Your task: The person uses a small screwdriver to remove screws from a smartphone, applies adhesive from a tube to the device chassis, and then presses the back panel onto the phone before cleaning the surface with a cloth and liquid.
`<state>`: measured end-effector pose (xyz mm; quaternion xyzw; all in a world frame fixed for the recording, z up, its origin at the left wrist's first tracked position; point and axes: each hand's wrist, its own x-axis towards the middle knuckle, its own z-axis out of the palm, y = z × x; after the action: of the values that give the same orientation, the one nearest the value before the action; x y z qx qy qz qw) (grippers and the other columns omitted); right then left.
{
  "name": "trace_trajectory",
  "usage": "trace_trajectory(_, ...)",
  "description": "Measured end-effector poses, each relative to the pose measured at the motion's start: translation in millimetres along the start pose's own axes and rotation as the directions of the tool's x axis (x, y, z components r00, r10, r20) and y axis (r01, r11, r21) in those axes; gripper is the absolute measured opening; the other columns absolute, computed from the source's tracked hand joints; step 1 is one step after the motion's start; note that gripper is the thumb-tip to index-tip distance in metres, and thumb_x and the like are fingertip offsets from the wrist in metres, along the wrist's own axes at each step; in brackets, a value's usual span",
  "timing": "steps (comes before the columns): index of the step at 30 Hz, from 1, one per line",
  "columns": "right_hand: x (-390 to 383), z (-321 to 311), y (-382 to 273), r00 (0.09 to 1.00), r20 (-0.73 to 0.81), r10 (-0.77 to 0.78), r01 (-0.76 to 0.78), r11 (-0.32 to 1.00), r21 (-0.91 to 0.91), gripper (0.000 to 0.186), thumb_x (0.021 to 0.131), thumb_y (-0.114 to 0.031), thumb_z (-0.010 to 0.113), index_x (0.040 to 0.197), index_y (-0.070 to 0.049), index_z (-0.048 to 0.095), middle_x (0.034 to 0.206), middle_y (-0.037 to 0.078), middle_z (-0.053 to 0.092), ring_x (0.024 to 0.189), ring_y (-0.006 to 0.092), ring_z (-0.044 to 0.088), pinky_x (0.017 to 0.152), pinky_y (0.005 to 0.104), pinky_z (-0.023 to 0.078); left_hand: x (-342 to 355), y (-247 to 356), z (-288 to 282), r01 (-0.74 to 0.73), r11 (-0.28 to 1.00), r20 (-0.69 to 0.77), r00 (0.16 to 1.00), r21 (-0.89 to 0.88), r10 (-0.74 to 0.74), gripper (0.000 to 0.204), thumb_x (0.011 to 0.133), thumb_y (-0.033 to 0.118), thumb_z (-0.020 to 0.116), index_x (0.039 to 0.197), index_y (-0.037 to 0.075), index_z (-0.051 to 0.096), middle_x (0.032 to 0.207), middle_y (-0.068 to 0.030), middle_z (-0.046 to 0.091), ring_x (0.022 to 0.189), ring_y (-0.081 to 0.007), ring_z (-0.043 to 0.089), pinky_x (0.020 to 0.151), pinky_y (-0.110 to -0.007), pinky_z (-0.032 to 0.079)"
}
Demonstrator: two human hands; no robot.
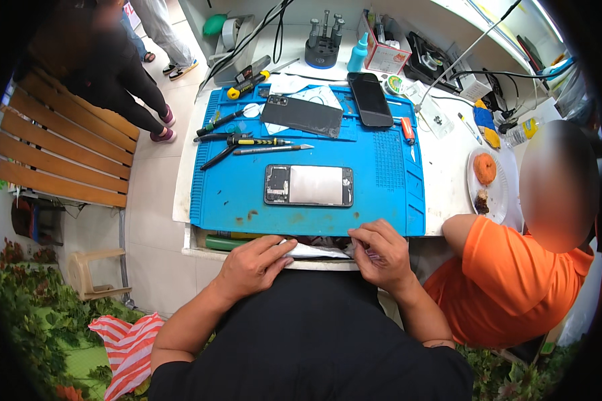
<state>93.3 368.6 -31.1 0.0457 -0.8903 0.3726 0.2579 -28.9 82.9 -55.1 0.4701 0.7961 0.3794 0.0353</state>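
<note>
A thin white sheet (318, 250), maybe paper or plastic, stretches between my hands above an open drawer (211, 252). At its left end my left hand (255, 264) is closed on it, thumb and fingers pinched. My right hand (383, 255) pinches its right end, where the fingers partly hide it. Beyond them on a blue work mat (247, 194) lies an opened phone (318, 185) with its inside bared. A loose dark phone back cover (302, 115) and a black phone (370, 100) lie farther back.
Pliers (229, 148), tweezers (273, 150) and a red-handled knife (408, 130) lie on the mat. Behind stand a screwdriver rack (322, 50) and a blue bottle (358, 53). A person in orange (515, 274) sits close at my right, by a plate (495, 207) of food.
</note>
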Motion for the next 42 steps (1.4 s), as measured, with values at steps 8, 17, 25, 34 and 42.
trace_trajectory(8,14.3,-14.5,17.1,0.994,-0.063,0.085,-0.088,0.996,-0.033,0.028,0.083,0.013,0.073,0.107,0.0,0.077,0.087,0.013,0.071,0.07,0.0277,0.065,0.061,0.0356,0.052,13.7,8.0,-35.0,-0.068,0.998,0.041,0.997,0.016,0.067,0.032,0.087,0.015,0.095,0.117,0.012,0.085,0.113,-0.0102,0.084,0.097,-0.0281,0.082,0.083,-0.038,0.066)
trace_trajectory(17,167.5,1.9,65.6,0.988,0.141,-0.057,0.1,0.941,-0.323,0.054,0.092,-0.02,0.089,0.139,-0.002,0.072,0.135,0.019,0.074,0.124,0.037,0.065,0.103,0.0454,0.057,187.6,-47.5,-130.6,0.257,0.966,-0.045,0.965,-0.003,-0.257,0.032,0.105,0.017,0.078,0.133,0.002,0.081,0.117,-0.0197,0.085,0.104,-0.0248,0.083,0.093,-0.034,0.062)
trace_trajectory(25,221.3,18.9,84.7,0.887,0.421,0.19,0.035,0.881,-0.471,0.074,0.075,-0.031,0.098,0.137,0.001,0.074,0.133,0.018,0.074,0.128,0.0365,0.064,0.114,0.0453,0.054,193.8,-82.5,-129.0,0.076,0.943,0.275,0.946,0.324,-0.171,0.04,0.085,0.014,0.095,0.124,0.012,0.086,0.117,-0.0095,0.081,0.114,-0.0293,0.072,0.101,-0.041,0.059)
trace_trajectory(34,192.6,-32.8,70.6,0.981,0.111,0.162,-0.125,0.95,-0.285,0.069,0.069,-0.026,0.097,0.128,0.001,0.075,0.12,0.015,0.067,0.118,0.0351,0.066,0.103,0.0433,0.056,168.4,-88.6,-116.6,0.001,0.934,0.271,0.957,0.356,-0.104,0.028,0.087,0.016,0.092,0.114,0.012,0.084,0.11,-0.0076,0.074,0.116,-0.0309,0.066,0.103,-0.042,0.056)
trace_trajectory(42,119.4,-67.8,50.6,0.957,-0.095,0.273,-0.289,0.898,-0.333,0.07,0.071,-0.026,0.096,0.129,0.004,0.072,0.117,0.018,0.064,0.116,0.0373,0.065,0.102,0.0465,0.055,187.7,-94.4,-107.3,-0.06,0.874,0.459,0.868,0.481,-0.193,0.022,0.086,0.025,0.081,0.096,0.006,0.077,0.101,-0.0105,0.074,0.107,-0.0338,0.069,0.095,-0.045,0.059)
